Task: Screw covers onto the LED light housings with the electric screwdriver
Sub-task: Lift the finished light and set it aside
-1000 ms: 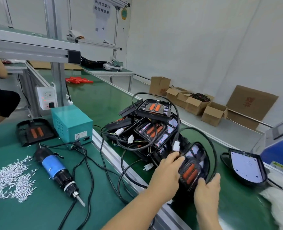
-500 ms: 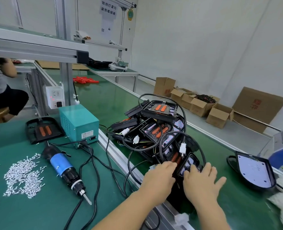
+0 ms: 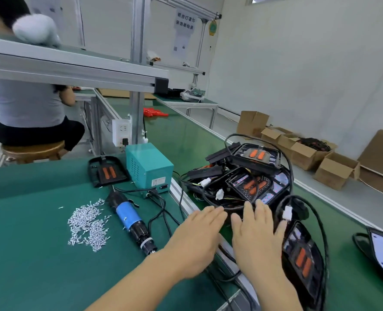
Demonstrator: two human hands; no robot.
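While both hands hover flat and empty over the belt's near rail, the nearest housing [image 3: 302, 259] lies just to the right of the right hand [image 3: 256, 239], its long axis running from beside that hand's fingers back toward the person. The right hand is plainly the nearer one; its outer edge sits close against the housing's dark rim, though whether it touches I cannot tell. Its fingers are straight, spread a little, palm down, pointing away toward the pile [image 3: 249, 176] of further housings and tangled cables just beyond the fingertips. The left hand [image 3: 197, 236] lies beside it, fingers straight and together, palm down, gripping nothing.

Left of the left hand, close by on the green mat, the screwdriver [image 3: 130, 221] rests untouched with its bit pointing toward the person; the screws [image 3: 87, 223] are scattered farther left, and a cover [image 3: 107, 171] lies beyond them next to the teal box [image 3: 149, 167]. No screwing has begun, as I judge it: the likely next move is a short sideways reach by the right hand to draw the housing over.
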